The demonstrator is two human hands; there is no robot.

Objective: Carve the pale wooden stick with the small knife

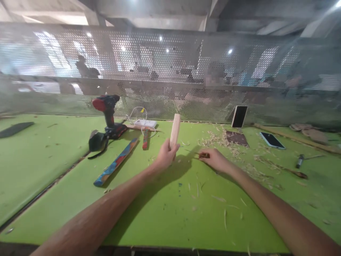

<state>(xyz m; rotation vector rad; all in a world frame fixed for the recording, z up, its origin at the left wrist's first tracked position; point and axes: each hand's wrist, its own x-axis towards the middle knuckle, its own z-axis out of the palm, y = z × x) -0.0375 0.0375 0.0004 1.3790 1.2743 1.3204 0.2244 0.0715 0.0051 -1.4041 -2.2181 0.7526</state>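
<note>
My left hand (165, 155) is closed around the lower end of a pale wooden stick (175, 130), holding it upright above the green table (165, 213). My right hand (214, 160) rests low on the table just to the right, its fingers pinched on a small thin brown tool (203, 155) that lies against the surface. Wood shavings (215, 139) are scattered behind and to the right of the right hand.
A red and black cordless drill (108, 117) stands at the back left, with a multicoloured flat strip (116, 163) and a shorter one (145, 138) beside it. A white charger with cable (145, 123), two phones (239, 116) (272, 140), sandpaper (236, 138) and a perforated metal screen (170, 71) lie beyond.
</note>
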